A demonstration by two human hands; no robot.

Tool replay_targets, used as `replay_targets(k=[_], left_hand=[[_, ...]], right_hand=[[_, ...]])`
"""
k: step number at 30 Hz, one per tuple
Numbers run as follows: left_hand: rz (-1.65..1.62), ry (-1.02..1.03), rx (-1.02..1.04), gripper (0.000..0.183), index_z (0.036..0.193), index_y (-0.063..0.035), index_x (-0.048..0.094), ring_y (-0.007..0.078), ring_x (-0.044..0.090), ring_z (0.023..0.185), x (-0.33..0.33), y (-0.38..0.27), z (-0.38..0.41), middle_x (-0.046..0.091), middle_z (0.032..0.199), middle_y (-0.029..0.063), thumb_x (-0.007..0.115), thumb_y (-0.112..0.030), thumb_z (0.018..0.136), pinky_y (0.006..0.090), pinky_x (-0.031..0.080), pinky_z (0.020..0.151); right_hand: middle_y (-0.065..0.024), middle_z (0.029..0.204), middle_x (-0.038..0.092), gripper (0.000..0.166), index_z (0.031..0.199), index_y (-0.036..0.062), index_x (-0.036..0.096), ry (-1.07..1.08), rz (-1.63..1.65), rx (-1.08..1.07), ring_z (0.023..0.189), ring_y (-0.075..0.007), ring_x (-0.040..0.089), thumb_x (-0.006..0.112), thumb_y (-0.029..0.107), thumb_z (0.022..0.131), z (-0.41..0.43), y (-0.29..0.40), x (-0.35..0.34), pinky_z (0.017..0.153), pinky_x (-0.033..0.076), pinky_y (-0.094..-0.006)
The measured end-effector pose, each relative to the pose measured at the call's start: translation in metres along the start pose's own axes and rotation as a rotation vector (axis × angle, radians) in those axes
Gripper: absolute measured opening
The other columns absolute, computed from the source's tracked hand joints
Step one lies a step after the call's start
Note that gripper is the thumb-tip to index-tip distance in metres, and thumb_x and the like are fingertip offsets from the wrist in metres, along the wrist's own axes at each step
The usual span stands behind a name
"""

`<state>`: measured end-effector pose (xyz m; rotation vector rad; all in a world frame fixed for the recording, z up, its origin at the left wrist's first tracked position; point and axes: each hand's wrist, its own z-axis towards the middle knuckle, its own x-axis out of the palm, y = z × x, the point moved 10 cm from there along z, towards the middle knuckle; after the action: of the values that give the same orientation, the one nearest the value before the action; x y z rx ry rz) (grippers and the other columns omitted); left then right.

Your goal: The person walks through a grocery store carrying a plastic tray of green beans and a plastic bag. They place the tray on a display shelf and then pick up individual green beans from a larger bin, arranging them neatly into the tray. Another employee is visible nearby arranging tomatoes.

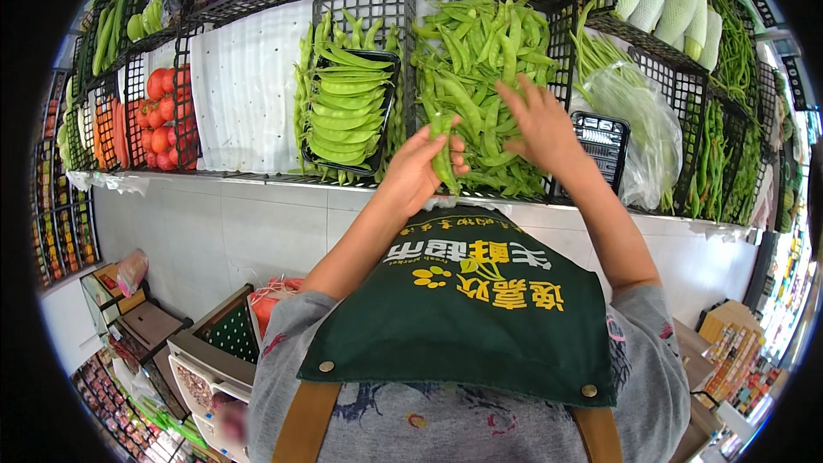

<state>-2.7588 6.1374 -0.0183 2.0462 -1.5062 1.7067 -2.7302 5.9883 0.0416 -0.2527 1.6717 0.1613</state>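
Observation:
My left hand (421, 167) is closed around a few flat green pea pods (442, 157), held upright over the near left part of a loose heap of snow peas (479, 54) in a black mesh crate. Over the right side of that heap is my right hand (540, 122), its fingers spread on or just above the pods; nothing is seen gripped in it. To the left, a black plastic tray (393, 93) holds pods laid in a neat stack (347, 109). It rests on more pods in the neighbouring crate compartment.
Right of the heap are an empty black tray (601, 145), a clear plastic bag (636, 128) and long green beans (601, 54). Further left lie a white liner sheet (251, 90) and tomatoes (167, 116). Black mesh dividers (411, 19) separate the produce. A metal shelf edge (257, 180) runs before me.

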Motion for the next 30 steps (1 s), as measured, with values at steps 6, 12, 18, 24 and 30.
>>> replay_targets(k=[6,12,18,24,30], left_hand=[[-0.032,-0.025,0.184,0.038,0.136,-0.0023,0.042,0.0170,0.056,0.085,-0.022,-0.033,-0.022,0.058,0.098,0.0063,0.042,-0.016,0.101,0.0359,0.049,0.080],[-0.059,-0.070,0.219,0.038,0.136,-0.0028,0.042,0.0171,0.056,0.085,-0.032,-0.038,-0.027,0.058,0.098,0.0063,0.043,-0.016,0.101,0.0351,0.049,0.079],[-0.076,-0.084,0.236,0.038,0.136,-0.0031,0.043,0.0172,0.056,0.085,-0.037,-0.042,-0.033,0.057,0.098,0.0061,0.043,-0.016,0.101,0.0338,0.049,0.078],[-0.075,-0.102,0.226,0.039,0.138,-0.0034,0.041,0.0176,0.053,0.086,-0.041,-0.037,-0.040,0.056,0.098,0.0062,0.042,-0.016,0.101,0.0350,0.046,0.080],[-0.100,-0.149,0.219,0.039,0.139,-0.0059,0.041,0.0179,0.052,0.084,-0.038,-0.037,-0.047,0.055,0.096,0.0058,0.042,-0.016,0.101,0.0358,0.046,0.077]], right_hand=[[-0.0127,0.156,0.019,0.075,0.150,0.0299,0.025,0.096,-0.305,-0.342,0.143,-0.0388,0.016,0.059,0.018,0.084,-0.032,0.052,0.063,0.108,0.023,-0.0644],[-0.0125,0.157,0.014,0.072,0.148,0.0291,0.029,0.142,-0.286,-0.385,0.143,-0.0415,0.013,0.060,0.017,0.084,-0.023,0.057,0.080,0.107,0.023,-0.0656],[-0.0090,0.156,0.016,0.065,0.143,0.0291,0.039,0.014,-0.267,-0.368,0.140,-0.0449,0.017,0.061,0.017,0.083,-0.017,0.064,0.071,0.100,0.032,-0.0674],[-0.0077,0.156,0.018,0.056,0.135,0.0282,0.047,0.115,-0.282,-0.403,0.140,-0.0451,0.017,0.064,0.019,0.082,-0.013,0.066,0.081,0.100,0.032,-0.0691],[-0.0106,0.129,0.049,0.040,0.111,0.0210,0.057,-0.152,-0.020,-0.417,0.122,-0.0437,0.045,0.070,0.017,0.073,0.008,0.060,0.022,0.092,0.046,-0.0566]])
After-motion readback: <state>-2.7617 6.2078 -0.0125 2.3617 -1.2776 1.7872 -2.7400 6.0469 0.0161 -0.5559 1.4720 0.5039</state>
